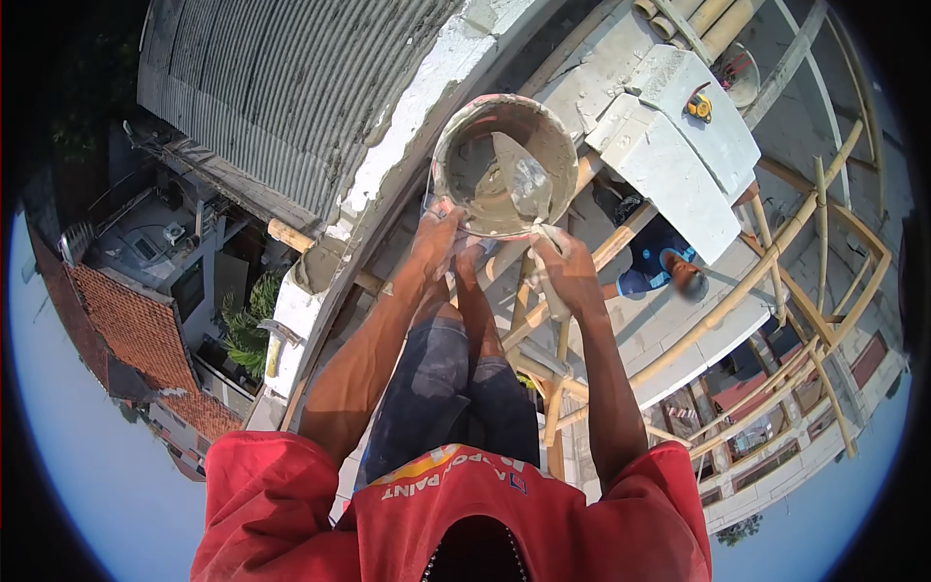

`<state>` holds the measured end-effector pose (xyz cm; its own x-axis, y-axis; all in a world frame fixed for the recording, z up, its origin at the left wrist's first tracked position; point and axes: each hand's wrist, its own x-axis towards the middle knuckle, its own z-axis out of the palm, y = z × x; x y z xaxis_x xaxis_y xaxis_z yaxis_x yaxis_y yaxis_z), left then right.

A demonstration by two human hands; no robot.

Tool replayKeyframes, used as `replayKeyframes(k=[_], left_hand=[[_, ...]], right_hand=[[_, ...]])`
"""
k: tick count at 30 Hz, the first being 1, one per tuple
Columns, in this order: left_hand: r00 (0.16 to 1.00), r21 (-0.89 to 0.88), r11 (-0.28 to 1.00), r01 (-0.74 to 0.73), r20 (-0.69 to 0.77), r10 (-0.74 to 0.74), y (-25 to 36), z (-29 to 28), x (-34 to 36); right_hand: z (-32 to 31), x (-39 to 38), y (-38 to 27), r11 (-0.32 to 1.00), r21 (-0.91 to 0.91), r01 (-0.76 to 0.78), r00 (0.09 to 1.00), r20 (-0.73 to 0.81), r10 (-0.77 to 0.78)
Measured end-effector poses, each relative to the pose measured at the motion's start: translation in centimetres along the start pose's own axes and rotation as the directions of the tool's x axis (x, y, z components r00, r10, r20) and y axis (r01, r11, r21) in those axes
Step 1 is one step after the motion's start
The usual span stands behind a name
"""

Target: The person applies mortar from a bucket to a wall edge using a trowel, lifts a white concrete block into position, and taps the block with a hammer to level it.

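Note:
A round bucket [565,134], its rim crusted with grey, is in front of me with wet mortar [472,182] inside. My left hand [436,236] is closed on the bucket's near-left rim. At the near-right rim, my right hand [566,262] grips the handle of a trowel. The pointed metal trowel blade [527,180] lies across the inside of the bucket, smeared with mortar. My fingertips partly hide the trowel's handle and the near rim.
A pale wall top [412,112] runs along the left, beside a grey corrugated roof [281,87]. White blocks [684,145] at right carry a yellow tape measure [698,107]. Bamboo poles [722,308] form scaffolding; another person [659,262] stands lower down. A tool [281,333] lies on the wall.

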<state>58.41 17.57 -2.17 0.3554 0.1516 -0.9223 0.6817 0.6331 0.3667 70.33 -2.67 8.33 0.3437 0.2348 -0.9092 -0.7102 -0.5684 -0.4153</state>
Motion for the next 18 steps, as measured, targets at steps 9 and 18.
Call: replayKeyframes(k=[9, 18], left_hand=[[0.991, 0.029, 0.999, -0.029, 0.13, 0.025, 7.2, 9.6, 4.7], [0.987, -0.049, 0.999, -0.021, 0.157, 0.028, 9.7, 18.7, 19.6]], right_hand=[[-8.5, 1.8, -0.1, 0.902, -0.316, 0.294, 0.721, -0.546, -0.426], [-27.0, 16.2, 0.9, 0.92, -0.39, -0.04, 0.672, -0.692, -0.264]])
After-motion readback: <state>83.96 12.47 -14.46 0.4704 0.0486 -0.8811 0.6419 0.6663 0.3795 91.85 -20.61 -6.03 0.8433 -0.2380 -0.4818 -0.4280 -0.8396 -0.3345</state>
